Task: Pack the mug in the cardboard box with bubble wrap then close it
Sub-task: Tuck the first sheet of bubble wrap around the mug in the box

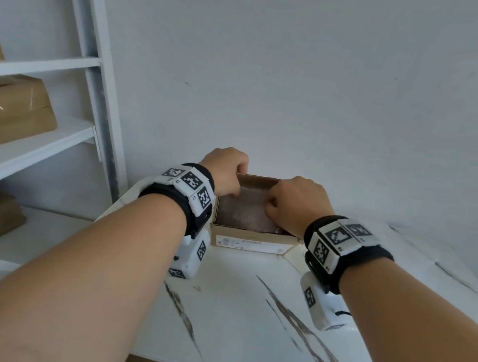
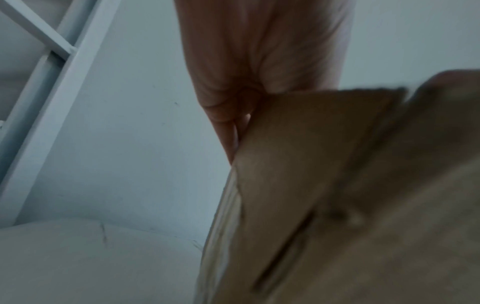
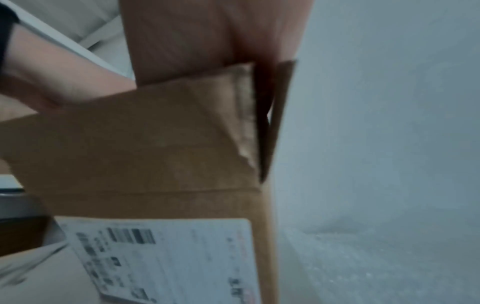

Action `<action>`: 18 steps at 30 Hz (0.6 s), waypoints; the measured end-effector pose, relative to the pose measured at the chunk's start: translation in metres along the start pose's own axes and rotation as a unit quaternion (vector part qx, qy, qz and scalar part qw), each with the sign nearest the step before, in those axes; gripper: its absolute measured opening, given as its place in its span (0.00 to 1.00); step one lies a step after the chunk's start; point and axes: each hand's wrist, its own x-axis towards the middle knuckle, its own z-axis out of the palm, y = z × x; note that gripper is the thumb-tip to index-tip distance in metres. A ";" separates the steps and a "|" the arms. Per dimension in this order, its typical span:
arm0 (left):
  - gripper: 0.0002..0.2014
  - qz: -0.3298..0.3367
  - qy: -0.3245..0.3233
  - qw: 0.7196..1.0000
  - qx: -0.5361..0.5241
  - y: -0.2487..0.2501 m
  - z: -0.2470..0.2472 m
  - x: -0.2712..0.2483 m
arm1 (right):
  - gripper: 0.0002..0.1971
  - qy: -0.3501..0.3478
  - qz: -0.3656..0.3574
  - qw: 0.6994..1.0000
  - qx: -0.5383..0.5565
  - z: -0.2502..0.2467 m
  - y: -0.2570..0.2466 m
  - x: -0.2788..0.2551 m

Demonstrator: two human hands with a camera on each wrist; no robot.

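On marble table (image 1: 242, 319), 2 hands' fingers grasp flaps of 1 cardboard box (image 1: 250, 240) holding bubble wrap (image 1: 242, 212).

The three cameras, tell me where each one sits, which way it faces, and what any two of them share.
Head: worn on the head, looks forward and down at the cardboard box on the table; both forearms, left hand and right hand show.
Left wrist: under the left wrist, looks along the hand at a box flap; the hand's fingers show.
Right wrist: under the right wrist, looks at the box side with its label; the palm shows, and the other forearm.
Shared: all three show the box.
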 end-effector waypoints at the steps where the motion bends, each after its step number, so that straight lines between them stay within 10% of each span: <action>1: 0.13 0.001 0.002 1.000 0.003 0.001 0.001 0.001 | 0.12 -0.009 0.001 1.000 -0.020 0.000 0.002 -0.003; 18: 0.14 -0.009 -0.026 0.996 -0.086 -0.008 0.001 0.003 | 0.11 -0.170 0.034 0.984 -0.037 0.013 -0.012 0.014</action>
